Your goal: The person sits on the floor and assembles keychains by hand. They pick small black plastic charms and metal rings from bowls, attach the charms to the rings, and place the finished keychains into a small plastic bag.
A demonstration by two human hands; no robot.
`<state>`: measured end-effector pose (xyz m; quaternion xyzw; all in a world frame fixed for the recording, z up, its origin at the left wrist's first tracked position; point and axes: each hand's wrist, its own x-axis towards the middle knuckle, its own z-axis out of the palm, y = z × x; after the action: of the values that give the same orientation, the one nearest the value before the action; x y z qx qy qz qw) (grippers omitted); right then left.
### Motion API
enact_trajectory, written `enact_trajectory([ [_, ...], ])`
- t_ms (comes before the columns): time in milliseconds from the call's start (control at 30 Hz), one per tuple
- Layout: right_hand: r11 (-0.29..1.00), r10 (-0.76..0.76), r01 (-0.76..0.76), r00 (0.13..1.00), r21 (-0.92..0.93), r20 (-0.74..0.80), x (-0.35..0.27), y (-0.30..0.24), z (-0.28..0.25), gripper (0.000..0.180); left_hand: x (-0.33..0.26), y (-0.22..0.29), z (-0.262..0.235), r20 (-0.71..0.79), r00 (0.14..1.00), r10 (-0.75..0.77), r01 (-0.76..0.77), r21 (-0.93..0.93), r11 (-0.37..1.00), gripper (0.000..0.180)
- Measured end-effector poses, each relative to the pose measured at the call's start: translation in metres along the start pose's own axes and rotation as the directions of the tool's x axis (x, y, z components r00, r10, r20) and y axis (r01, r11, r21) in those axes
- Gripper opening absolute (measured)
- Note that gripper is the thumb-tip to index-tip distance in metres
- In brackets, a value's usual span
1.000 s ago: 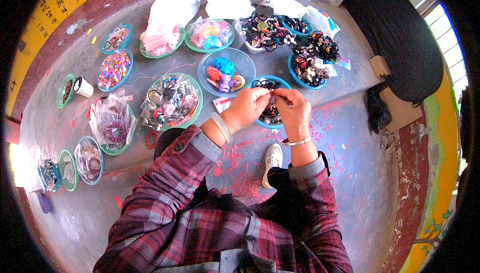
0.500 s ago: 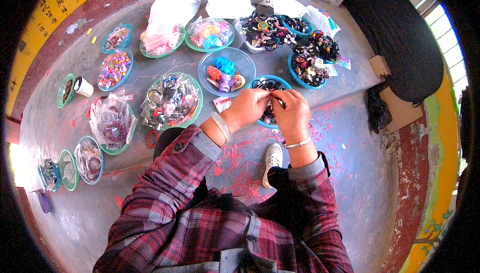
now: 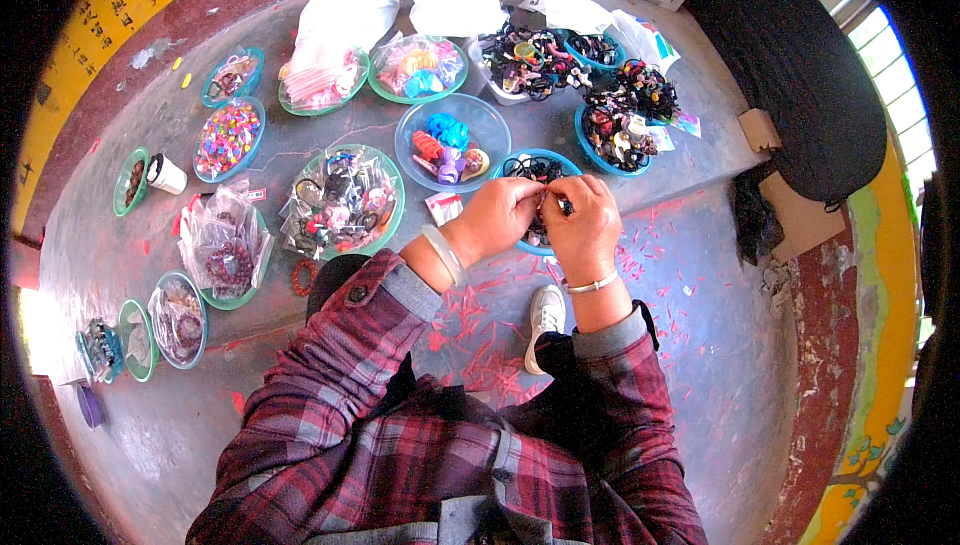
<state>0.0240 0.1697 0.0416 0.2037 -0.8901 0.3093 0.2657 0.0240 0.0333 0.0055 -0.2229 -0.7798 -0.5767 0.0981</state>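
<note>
My left hand (image 3: 498,215) and my right hand (image 3: 582,228) meet fingertip to fingertip, both closed in a pinch. Between the right hand's fingers a small black piece (image 3: 567,207) shows, looking like part of a hair tie; most of it is hidden. What the left fingertips pinch is too small to make out. Right behind and below the hands stands a blue bowl (image 3: 573,167) of black hair ties (image 3: 530,167), partly covered by them. Just beyond, a clear blue bowl (image 3: 410,117) holds blue, red and purple hair pieces.
Green-rimmed bowls of bagged accessories (image 3: 340,207) and hair clips stand to the left, with colourful beads (image 3: 228,138) farther off. More hair ties (image 3: 618,135) fill bowls at the right. White bags (image 3: 345,15) lie at the back. Pink-red scraps (image 3: 480,330) litter the floor near my shoe (image 3: 546,325).
My right hand has turned slightly, so more of the black piece between its fingers shows. Both hands stay in nearly the same place over the bowl.
</note>
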Motion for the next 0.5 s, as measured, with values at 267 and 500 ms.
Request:
enact_trajectory([
  [267, 0.883, 0.349, -0.363, 0.932, 0.298, 0.100, -0.001, 0.006, 0.000, 0.009, 0.000, -0.012, 0.001, -0.057, 0.985, -0.161, 0.140, -0.263, 0.955, 0.022],
  [500, 0.903, 0.302, -0.322, 0.946, 0.283, 0.114, -0.002, 0.006, 0.002, 0.010, -0.001, -0.017, 0.003, -0.082, 0.984, -0.160, 0.135, -0.250, 0.959, 0.023],
])
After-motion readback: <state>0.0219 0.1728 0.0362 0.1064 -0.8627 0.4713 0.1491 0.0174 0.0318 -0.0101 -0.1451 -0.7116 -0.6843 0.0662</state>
